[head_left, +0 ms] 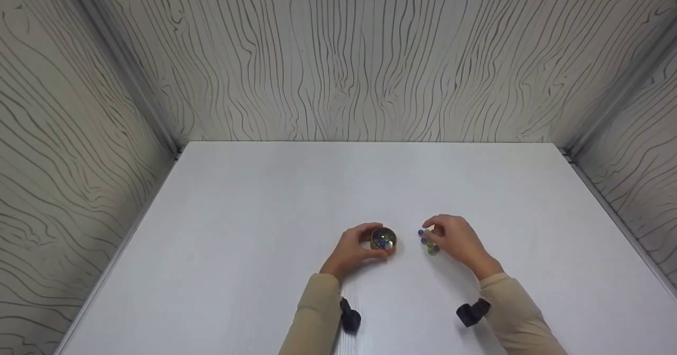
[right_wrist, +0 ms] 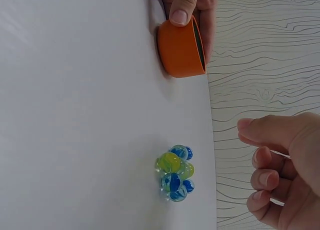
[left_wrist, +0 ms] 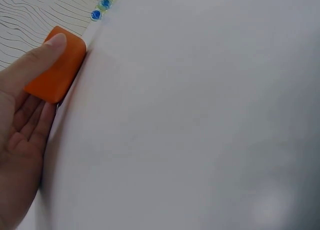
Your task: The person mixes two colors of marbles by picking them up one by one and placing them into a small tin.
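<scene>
My left hand [head_left: 353, 246] grips a small orange cup [right_wrist: 182, 50] standing on the white table, its thumb on the near side and fingers round the far side. Inside the cup, blue and clear glass marbles show in the head view. My right hand [head_left: 456, 237] hovers over a small cluster of marbles [right_wrist: 172, 165], blue, yellow-green and clear, to the right of the cup. Its fingers are loosely bent, and the right wrist view shows nothing held between thumb and fingers. From the left wrist, part of the same marbles [left_wrist: 96, 15] is visible beyond the cup.
The white table [head_left: 264, 196] extends around both hands. Wood-grain patterned panels [head_left: 338, 58] rise behind it and on both sides. A dark camera [head_left: 350, 320] sits on the left wrist and another camera [head_left: 468, 314] on the right.
</scene>
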The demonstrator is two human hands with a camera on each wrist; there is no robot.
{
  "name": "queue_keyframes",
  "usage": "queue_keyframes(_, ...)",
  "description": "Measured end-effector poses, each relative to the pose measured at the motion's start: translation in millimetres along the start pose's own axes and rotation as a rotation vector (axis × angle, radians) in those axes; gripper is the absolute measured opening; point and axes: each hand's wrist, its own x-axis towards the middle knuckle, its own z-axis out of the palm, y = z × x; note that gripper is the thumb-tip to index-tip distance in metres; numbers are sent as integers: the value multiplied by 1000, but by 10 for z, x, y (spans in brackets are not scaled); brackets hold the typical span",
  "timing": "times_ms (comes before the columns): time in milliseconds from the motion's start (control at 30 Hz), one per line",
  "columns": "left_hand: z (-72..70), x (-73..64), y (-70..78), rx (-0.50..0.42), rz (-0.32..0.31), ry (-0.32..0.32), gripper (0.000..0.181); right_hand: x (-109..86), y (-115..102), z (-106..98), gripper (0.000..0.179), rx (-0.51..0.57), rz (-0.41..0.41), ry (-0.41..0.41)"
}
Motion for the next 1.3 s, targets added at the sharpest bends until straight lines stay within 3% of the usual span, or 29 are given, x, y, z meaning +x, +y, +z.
queue_keyframes(433,-1,-23,22,-31,-9,3,63,27,120,-29,16,-9,10,29)
queue_keyframes(867,4,-11,-14,17,-11,-1,65,55,221,-22,15,-14,7,24)
queue_keyframes(1300,-3,4,-6,-14,9,-9,65,99,302,-7,17,-24,41,10)
